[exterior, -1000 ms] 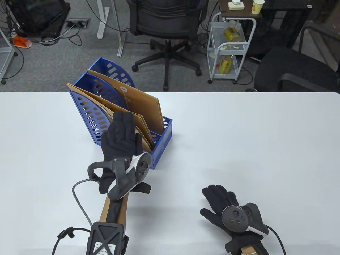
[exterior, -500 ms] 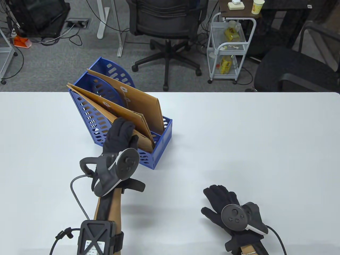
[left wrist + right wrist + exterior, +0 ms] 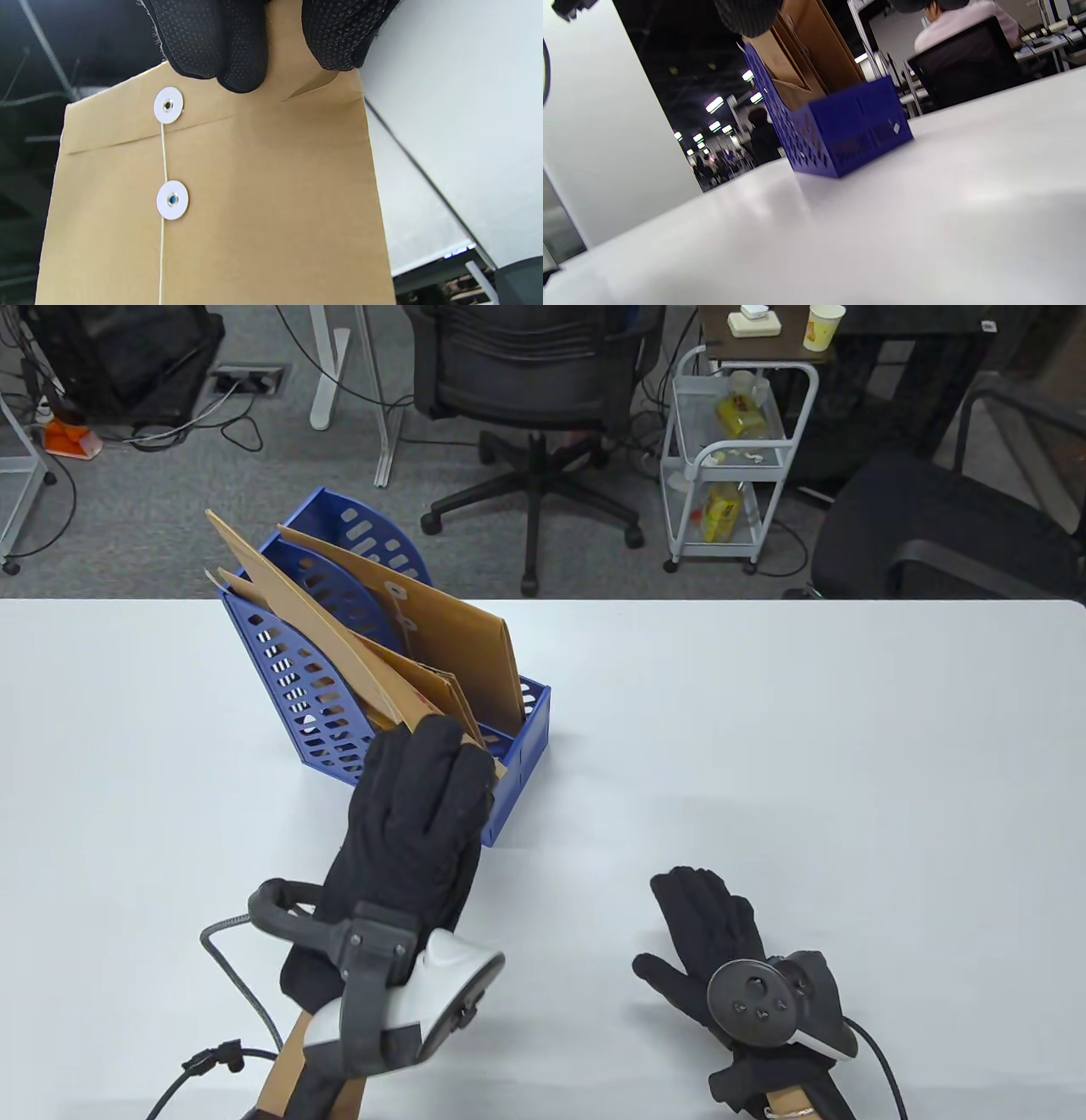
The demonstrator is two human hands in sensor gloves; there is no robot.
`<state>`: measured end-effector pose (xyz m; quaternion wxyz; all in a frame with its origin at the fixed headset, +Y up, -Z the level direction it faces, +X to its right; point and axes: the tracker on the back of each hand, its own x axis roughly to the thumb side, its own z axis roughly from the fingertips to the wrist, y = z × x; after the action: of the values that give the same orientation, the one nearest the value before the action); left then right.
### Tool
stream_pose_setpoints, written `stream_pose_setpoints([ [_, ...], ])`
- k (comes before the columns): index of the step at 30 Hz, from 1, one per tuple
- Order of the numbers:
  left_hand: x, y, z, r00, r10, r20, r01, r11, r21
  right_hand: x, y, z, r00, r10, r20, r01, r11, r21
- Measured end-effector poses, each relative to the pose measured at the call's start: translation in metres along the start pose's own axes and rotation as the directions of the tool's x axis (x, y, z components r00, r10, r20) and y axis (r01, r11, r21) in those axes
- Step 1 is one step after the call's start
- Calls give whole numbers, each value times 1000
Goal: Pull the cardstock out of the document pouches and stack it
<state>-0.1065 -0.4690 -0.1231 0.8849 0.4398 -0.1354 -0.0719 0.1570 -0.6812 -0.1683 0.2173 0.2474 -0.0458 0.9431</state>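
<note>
A blue file rack (image 3: 517,763) stands on the white table (image 3: 764,746) and holds several brown document pouches (image 3: 458,645). My left hand (image 3: 424,806) pinches the flap end of the front pouch (image 3: 293,598), which stands partly raised out of the rack. The left wrist view shows that pouch (image 3: 254,203) with its two white string buttons, my fingers (image 3: 225,46) gripping the flap. My right hand (image 3: 704,933) lies flat and open on the table, right of the rack. The rack also shows in the right wrist view (image 3: 848,127).
Office chairs (image 3: 534,390) and a white wire cart (image 3: 738,449) stand on the floor beyond the table's far edge. Cables run from my wrists over the table's near edge.
My left hand has drawn back toward me and now grips the front pouch, whose far end has risen above the rack. My right hand has shifted slightly forward.
</note>
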Motion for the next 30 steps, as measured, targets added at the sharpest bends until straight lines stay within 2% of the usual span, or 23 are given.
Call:
stream_pose_setpoints([
  [4, 23, 45, 14, 999, 0, 40, -2, 998, 69, 35, -25, -8, 992, -55, 113, 76, 977, -200],
  [7, 41, 74, 24, 996, 24, 86, -31, 996, 78, 57, -39, -10, 978, -115, 176, 174, 914, -368],
  [10, 52, 85, 29, 978, 175, 117, -175, 985, -10, 61, -44, -7, 955, -196, 224, 286, 813, -506],
  [12, 58, 85, 34, 963, 231, 138, -227, 973, -44, 53, -44, 0, 931, -271, 244, 362, 762, -537],
  [14, 60, 80, 37, 957, 218, 190, -220, 975, -9, 45, -41, 6, 910, -298, 288, 410, 743, -529],
  [16, 62, 64, 42, 929, 285, 237, -295, 955, 8, 31, -38, 17, 907, -332, 259, 421, 703, -574],
  [17, 63, 53, 45, 914, 328, 238, -343, 939, 24, 25, -37, 19, 906, -342, 249, 423, 702, -573],
  [21, 59, 8, 60, 892, 440, 101, -451, 881, 145, -2, -32, 29, 855, -460, 240, 509, 654, -559],
  [23, 56, -18, 68, 813, 581, 19, -580, 808, 108, -6, -30, 31, 852, -465, 241, 512, 643, -570],
  [24, 57, -36, 71, 739, 672, -50, -670, 741, 55, -7, -30, 31, 855, -461, 238, 509, 657, -556],
  [26, 58, -67, 74, 642, 749, -165, -764, 644, -46, -5, -27, 29, 875, -432, 220, 477, 684, -552],
  [28, 61, -89, 78, 558, 795, -238, -827, 556, -82, -3, -24, 28, 880, -422, 219, 469, 694, -546],
  [30, 62, -106, 80, 516, 808, -284, -854, 512, -94, 3, -20, 28, 893, -391, 221, 446, 712, -543],
])
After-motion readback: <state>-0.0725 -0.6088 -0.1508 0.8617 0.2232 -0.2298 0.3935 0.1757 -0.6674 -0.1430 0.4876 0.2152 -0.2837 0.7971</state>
